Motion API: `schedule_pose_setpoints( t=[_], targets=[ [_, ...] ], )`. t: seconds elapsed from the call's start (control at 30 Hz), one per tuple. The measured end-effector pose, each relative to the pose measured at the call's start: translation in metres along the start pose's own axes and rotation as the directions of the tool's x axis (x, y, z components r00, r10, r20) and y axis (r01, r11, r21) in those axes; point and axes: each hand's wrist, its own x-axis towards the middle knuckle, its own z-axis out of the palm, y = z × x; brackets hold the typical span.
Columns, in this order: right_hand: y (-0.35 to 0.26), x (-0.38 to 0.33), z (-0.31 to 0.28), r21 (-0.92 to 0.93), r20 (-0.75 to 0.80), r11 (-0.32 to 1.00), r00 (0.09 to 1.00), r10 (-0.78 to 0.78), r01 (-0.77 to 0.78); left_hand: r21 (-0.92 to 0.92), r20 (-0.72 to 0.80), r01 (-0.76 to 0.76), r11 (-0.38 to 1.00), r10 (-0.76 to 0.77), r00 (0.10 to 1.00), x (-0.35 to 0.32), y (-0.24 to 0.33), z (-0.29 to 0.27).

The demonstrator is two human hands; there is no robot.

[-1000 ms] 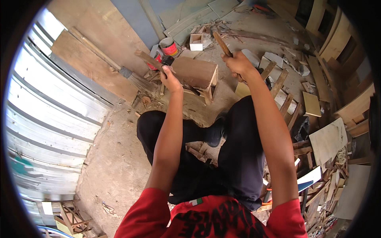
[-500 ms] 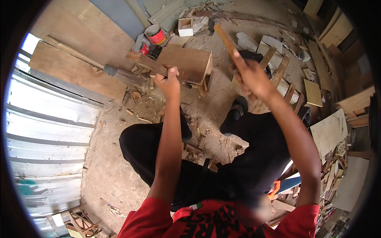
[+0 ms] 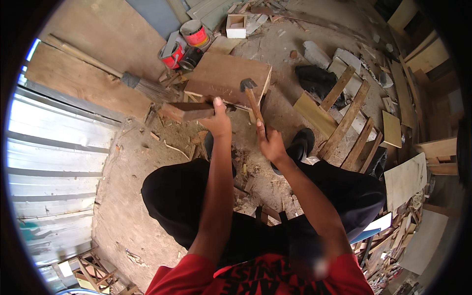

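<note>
Hammer (image 3: 253, 102): gripped in the right hand, handle slanting up and away from the body, its dark head showing against the near side of the bench; from my feed I cannot tell whether it touches there
Right hand (image 3: 271, 144): I see it closed around the lower part of the handle, thumb laid up along the grip
Wood (image 3: 189, 112): a thick brown piece held out toward the left, above the floor and in front of the bench, its far end a little blurred for me
Left hand (image 3: 219, 121): closed around the right end of the wood, thumb uppermost
Gap: I make out the hammer and the wood apart, with the two hands near each other
Bench (image 3: 223, 73): low, brown-topped, just beyond both hands
Cans (image 3: 195, 37): two with red sides and a dark one, near the bench's far left corner
Box (image 3: 236, 31): small, pale and open, on the floor beyond the bench
Broom (image 3: 133, 82): to the left, bristles pointing toward the bench
Slats (image 3: 350, 114): rough wooden strips, lying to the right of the right hand
Knees (image 3: 172, 189): black-trousered and spread wide, both forearms reaching out between them
Wall (image 3: 59, 152): ribbed bright metal, far left in my view
</note>
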Motion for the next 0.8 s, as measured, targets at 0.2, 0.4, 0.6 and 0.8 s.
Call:
schedule_pose_setpoints(
  t=[0.2, 0.4, 0.6, 0.8],
  targets=[
    [0.030, -0.009, 0.017, -0.024, -0.027, 0.998, 0.998, -0.052, 0.051, 0.067, 0.014, -0.075, 0.995, 0.074, 0.997, 0.000, -0.001, -0.003],
    [0.054, -0.049, 0.026, 0.010, -0.050, 1.000, 0.999, -0.007, 0.008, -0.098, -0.049, -0.108, 0.989, 0.104, 0.993, -0.003, 0.039, 0.004],
    [0.026, -0.085, -0.002, 0.135, -0.166, 0.991, 0.985, 0.038, -0.015, -0.339, -0.106, 0.190, 0.921, -0.238, 0.966, -0.005, 0.091, -0.009],
    [0.038, -0.108, -0.036, 0.043, -0.208, 0.998, 0.978, -0.025, 0.034, -0.286, -0.019, 0.519, 0.806, -0.546, 0.838, 0.011, 0.117, 0.004]
  ],
)
